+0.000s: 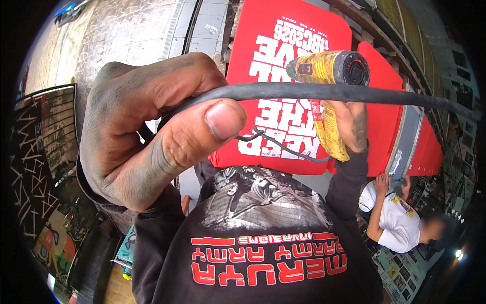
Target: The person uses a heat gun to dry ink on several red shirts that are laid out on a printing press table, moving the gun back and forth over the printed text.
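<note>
Close to the camera, my left hand [159, 133] grips a thick black cable [303, 93], pinched between thumb and curled fingers. The cable stretches rightward across the view, passing in front of my right hand [347, 121]. That hand holds a yellow and black heat gun [322, 68] by its handle, partly hidden by the cable. A thinner dark cord [292, 152] leaves the base of the handle and runs left towards my left hand. Beyond and below the tool lies a flat red panel, apparently fabric [243, 64], with large white printed lettering.
More red panels [379, 83] stand in a row to the right, one bearing a grey framed screen [404, 133]. A co-worker in a white shirt [398, 224] has both hands at that frame. A black panel with white marks [34, 167] is at far left, beside tiled floor [152, 30].
</note>
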`<act>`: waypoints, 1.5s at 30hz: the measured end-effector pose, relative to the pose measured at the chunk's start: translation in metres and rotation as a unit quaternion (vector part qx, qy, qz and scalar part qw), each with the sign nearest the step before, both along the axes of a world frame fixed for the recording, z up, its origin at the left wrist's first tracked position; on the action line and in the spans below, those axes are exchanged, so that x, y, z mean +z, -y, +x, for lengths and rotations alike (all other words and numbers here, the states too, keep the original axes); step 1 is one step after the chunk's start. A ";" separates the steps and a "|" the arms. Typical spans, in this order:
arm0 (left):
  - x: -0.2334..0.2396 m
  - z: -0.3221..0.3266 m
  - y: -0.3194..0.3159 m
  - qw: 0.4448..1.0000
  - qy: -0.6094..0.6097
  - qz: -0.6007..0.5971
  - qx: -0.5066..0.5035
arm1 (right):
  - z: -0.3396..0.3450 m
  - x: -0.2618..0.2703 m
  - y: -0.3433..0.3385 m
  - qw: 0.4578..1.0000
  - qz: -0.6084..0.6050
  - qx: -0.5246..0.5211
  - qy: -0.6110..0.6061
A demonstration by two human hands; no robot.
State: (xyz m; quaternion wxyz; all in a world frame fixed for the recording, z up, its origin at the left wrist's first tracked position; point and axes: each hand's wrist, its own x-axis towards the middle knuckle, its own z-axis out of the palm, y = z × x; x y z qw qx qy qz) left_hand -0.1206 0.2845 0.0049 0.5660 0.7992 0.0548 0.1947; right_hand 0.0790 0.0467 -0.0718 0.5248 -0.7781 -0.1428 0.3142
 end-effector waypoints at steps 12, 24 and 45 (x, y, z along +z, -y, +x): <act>-0.001 0.002 -0.001 1.000 -0.005 -0.009 -0.018 | 0.005 -0.005 0.010 1.000 -0.008 -0.024 0.018; -0.005 0.002 0.003 1.000 0.002 -0.012 0.000 | 0.019 -0.019 0.033 0.999 -0.019 -0.043 0.004; 0.004 0.000 -0.005 0.999 -0.016 0.012 -0.036 | 0.006 -0.011 0.040 0.999 -0.011 -0.016 0.027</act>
